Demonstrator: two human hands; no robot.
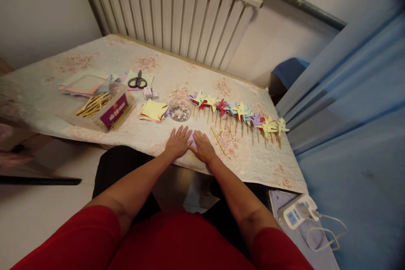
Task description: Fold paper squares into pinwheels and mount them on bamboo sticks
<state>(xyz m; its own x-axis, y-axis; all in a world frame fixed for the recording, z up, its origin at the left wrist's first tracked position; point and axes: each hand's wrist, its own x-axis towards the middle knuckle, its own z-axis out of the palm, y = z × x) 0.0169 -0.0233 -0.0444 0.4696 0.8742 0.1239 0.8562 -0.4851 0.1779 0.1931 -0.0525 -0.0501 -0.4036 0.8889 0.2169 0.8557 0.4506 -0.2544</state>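
Observation:
A small purple sheet of paper (191,138) lies on the floral-covered table (202,168) near its front edge. My left hand (179,141) rests flat on its left side, fingers stretched out. From the other side my right hand (203,145) presses flat on it too, and between them they cover most of the sheet. Just beyond my hands stands a clear round dish (180,114) with small shiny pieces inside. A thin wooden stick (218,140) lies to the right of my right hand. Left of the dish is a stack of yellow and other coloured paper squares (153,110).
Finished paper pinwheels (240,111) on sticks line the right side. At left, a clear plastic box (104,122) holds wooden sticks. Black-handled scissors (138,80) lie on paper near small white boxes (150,93). A power strip (299,211) sits at lower right. Another person's hand (14,158) shows at far left.

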